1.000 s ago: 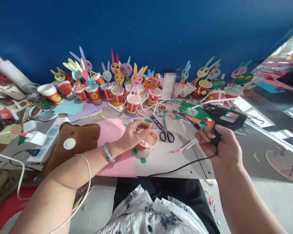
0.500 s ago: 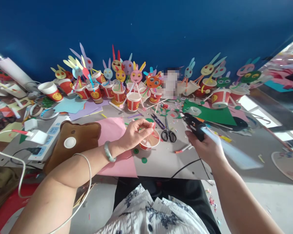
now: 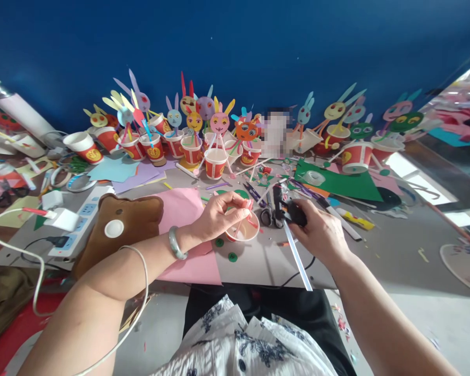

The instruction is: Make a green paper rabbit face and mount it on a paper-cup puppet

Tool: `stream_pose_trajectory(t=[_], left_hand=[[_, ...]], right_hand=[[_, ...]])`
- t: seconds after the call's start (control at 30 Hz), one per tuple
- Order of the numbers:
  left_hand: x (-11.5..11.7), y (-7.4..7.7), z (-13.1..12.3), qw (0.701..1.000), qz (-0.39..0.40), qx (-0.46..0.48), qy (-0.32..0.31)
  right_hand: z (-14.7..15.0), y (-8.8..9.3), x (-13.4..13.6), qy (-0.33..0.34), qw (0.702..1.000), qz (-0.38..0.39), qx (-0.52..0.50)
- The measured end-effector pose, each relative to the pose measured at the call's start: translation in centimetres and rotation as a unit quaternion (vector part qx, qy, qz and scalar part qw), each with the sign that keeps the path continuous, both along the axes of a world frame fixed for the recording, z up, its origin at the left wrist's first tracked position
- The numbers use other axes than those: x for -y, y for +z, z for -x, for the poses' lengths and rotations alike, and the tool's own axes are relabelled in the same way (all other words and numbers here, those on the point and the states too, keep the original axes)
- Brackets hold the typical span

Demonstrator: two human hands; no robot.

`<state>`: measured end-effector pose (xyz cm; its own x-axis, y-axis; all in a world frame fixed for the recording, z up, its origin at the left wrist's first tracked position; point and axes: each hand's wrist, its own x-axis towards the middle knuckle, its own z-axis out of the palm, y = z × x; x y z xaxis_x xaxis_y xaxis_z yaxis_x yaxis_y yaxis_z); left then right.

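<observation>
Blue covers the wall (image 3: 235, 52) behind the grey counter (image 3: 258, 271), whose top, from where I stand, is strewn with paper scraps and offcuts. Pale floor (image 3: 160, 334) shows below the near edge, with more scraps on it.

Count follows. Hands at work: two, both of one seated person. The left hand (image 3: 225, 215) is closed in a pinch on one small red piece (image 3: 248, 204), held over the mouth of one paper cup (image 3: 253, 227); whether the hand also touches the rim I cannot tell. The right hand (image 3: 320, 224) grips one black glue gun (image 3: 296, 211), to the right of that cup and apart from it; one translucent glue stick (image 3: 300, 261) juts from it towards the person.

Scissors (image 3: 265, 216), black-handled: one pair, between cup and glue gun. Green discs (image 3: 232, 257): two, near the cup on its near side. Bear-shaped brown pouch (image 3: 141, 214): one, beside one power strip (image 3: 85, 211) and one pink sheet (image 3: 184, 203). Tape roll (image 3: 314, 178): one, on one green sheet (image 3: 350, 185). Bracelet (image 3: 176, 243): one, on the left wrist. Rabbit-eared paper figures (image 3: 219, 124), standing in cups along the wall: more than ten; overlap prevents an exact figure.
</observation>
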<state>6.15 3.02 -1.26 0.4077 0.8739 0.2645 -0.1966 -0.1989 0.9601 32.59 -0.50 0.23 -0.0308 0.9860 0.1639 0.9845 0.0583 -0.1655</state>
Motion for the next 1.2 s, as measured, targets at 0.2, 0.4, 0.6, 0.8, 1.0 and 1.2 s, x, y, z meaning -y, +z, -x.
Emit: stream_pose_trajectory(t=[0.2,0.4,0.6,0.8,1.0,1.2], left_hand=[[-0.1,0.0,-0.2,0.999,0.013,0.032,-0.018],[-0.1,0.4,-0.4,0.999,0.031,0.039,-0.02],[-0.2,0.0,-0.4,0.996,0.066,0.05,-0.033],[-0.1,0.3,-0.3,0.998,0.05,0.033,-0.018],[-0.1,0.5,-0.4,0.999,0.033,0.029,-0.005],[0.1,0.9,-0.6,0.999,0.03,0.007,0.006]], right_hand=[[0.7,-0.3,-0.3,0.139,0.987,-0.079,-0.012],[1.8,0.1,-0.6,0.192,0.974,-0.085,-0.081],[3.0,0.3,-0.5,0.072,0.944,-0.074,-0.314],[3.0,1.1,0.7,0.081,0.884,-0.047,-0.459],[3.8,1.2,3.5,0.151,0.928,-0.087,-0.328],[4.5,0.7,4.1,0.191,0.938,-0.096,-0.273]])
